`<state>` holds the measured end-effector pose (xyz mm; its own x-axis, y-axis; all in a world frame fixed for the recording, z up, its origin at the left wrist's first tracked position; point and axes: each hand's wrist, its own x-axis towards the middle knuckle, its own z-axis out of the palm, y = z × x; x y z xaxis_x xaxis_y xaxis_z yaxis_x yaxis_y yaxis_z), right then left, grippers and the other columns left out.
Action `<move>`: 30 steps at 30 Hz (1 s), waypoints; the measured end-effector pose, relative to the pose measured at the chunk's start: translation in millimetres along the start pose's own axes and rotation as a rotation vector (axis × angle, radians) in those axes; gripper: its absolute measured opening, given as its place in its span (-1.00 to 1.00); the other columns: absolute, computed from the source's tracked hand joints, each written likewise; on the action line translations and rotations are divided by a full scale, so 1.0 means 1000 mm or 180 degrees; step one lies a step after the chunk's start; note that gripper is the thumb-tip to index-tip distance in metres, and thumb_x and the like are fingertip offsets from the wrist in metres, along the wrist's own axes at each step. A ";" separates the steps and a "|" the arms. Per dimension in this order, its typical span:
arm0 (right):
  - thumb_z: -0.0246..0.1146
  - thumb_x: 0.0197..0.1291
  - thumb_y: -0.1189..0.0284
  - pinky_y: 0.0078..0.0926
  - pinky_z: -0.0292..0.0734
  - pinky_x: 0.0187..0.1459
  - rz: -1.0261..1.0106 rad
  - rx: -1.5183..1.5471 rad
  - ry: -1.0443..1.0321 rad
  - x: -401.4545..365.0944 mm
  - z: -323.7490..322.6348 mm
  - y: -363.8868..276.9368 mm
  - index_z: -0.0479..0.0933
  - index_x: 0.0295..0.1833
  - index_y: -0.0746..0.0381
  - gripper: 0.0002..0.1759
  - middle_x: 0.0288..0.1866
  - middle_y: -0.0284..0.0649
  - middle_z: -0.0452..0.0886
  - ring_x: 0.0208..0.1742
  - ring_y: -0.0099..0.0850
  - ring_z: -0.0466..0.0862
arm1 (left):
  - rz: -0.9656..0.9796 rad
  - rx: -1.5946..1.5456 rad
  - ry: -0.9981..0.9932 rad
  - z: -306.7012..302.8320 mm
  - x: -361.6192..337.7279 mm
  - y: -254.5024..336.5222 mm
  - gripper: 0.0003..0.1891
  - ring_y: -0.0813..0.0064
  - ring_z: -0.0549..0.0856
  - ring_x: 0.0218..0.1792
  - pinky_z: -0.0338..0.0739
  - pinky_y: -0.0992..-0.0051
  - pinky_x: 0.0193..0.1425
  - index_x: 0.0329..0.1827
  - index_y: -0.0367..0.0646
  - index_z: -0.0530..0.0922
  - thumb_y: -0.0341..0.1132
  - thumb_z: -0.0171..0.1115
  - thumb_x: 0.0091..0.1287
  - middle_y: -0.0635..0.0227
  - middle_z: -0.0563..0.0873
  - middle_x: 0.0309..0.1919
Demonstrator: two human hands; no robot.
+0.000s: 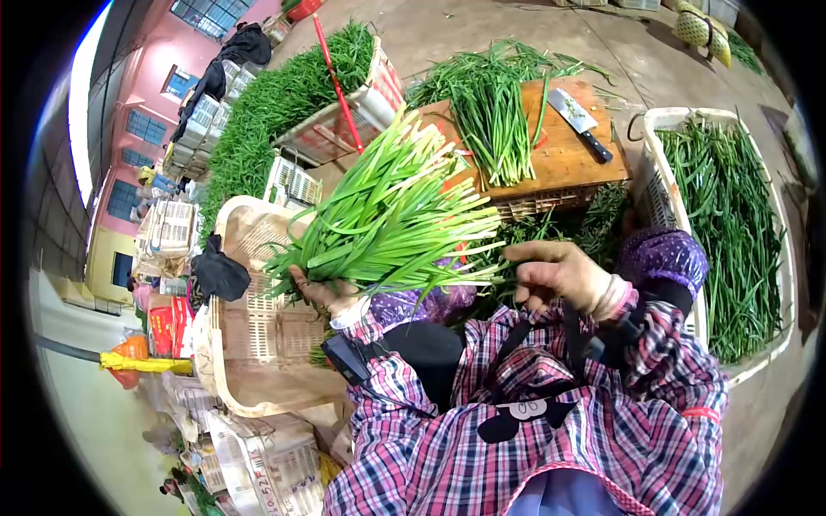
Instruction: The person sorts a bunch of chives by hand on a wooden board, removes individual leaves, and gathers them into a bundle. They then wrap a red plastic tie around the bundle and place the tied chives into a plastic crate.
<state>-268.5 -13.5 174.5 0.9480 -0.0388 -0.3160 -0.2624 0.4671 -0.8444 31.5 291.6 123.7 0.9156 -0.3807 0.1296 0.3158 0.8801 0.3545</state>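
A large bundle of green stalks (387,215) with pale cut ends lies across my left hand (325,292), whose fingers curl under its leafy side. The pale ends point right, toward my right hand (559,273). That hand is bent with its fingertips close together beside the lowest stalks; what it pinches, if anything, is too small to name. Ahead, a second bunch of stalks (499,129) rests on a wooden board (559,168). A cleaver (578,120) with a black handle lies on the board's right side.
At the left stands a cream basket (258,301). A white crate (747,365) full of greens is at the right. Behind the bundle, another crate (379,95) is heaped with greens, and a red pole (335,77) leans there. Stacked crates line the far left.
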 end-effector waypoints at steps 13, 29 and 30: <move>0.14 0.26 0.32 -0.56 0.39 -0.60 -0.0420 0.1224 -0.0704 0.046 0.027 0.020 0.56 -0.20 0.38 -0.70 -0.64 -0.20 0.53 -0.71 -0.45 0.49 | 0.0003 0.0123 -0.0322 0.022 -0.001 -0.011 -0.37 0.12 0.45 0.24 0.27 -0.03 0.33 0.32 -0.20 0.33 -0.04 0.17 0.26 0.11 0.45 0.26; 0.38 0.05 0.20 -0.32 0.50 0.07 -0.1625 -0.2417 0.0458 0.024 -0.039 -0.005 0.38 0.26 0.24 -0.32 0.09 -0.06 0.58 0.10 -0.24 0.59 | 0.0498 0.1024 0.0930 0.036 -0.009 -0.017 -0.42 0.15 0.55 0.11 0.43 0.03 0.21 0.23 -0.10 0.44 0.08 0.13 0.26 0.22 0.55 0.17; 0.39 0.06 0.27 -0.40 0.49 0.09 -0.1304 -0.1785 0.0362 0.028 -0.025 -0.011 0.38 0.26 0.25 -0.35 0.11 -0.09 0.57 0.10 -0.34 0.58 | 0.0039 0.0633 0.0230 0.036 -0.012 -0.016 -0.43 0.13 0.55 0.11 0.44 0.01 0.20 0.25 -0.11 0.43 0.06 0.11 0.28 0.19 0.55 0.16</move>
<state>-243.6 -41.7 164.0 0.9737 -0.2206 0.0577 0.0294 -0.1296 -0.9911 6.6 271.8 149.8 0.9368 -0.3426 0.0710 0.2555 0.8085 0.5302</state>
